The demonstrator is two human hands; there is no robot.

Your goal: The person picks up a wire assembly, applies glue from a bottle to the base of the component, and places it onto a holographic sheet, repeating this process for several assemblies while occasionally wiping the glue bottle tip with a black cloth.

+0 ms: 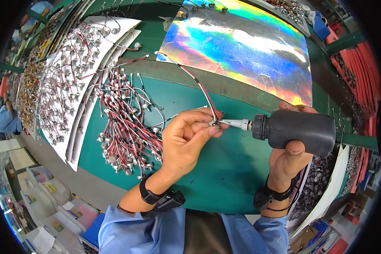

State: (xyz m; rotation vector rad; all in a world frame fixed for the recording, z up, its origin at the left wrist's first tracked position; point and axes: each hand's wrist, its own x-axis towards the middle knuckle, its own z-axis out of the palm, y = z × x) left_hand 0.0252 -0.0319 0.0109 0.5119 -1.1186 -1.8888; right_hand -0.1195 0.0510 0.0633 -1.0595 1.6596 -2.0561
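My left hand (pixel 183 139) pinches a small metal part (pixel 214 123) between thumb and fingertips, above the green mat. A lead of red, black and white wires (pixel 199 84) rises from the part, bending up and left to a small white connector. In my right hand (pixel 285 163) is a black squeeze bottle (pixel 302 131), tipped on its side. Its pale narrow nozzle (pixel 237 123) points left, with the tip at or very near the metal part; whether they touch I cannot tell. Both wrists wear black straps with small devices.
A heap of wired metal parts (pixel 122 122) lies left of my hands on the green mat (pixel 224 178). White sheets (pixel 51 110) further left carry more. A shiny rainbow sheet (pixel 237 46) lies behind. Black parts (pixel 313 186) sit at right. Plastic bins (pixel 51 194) stand lower left; another person (pixel 6 118) is far left.
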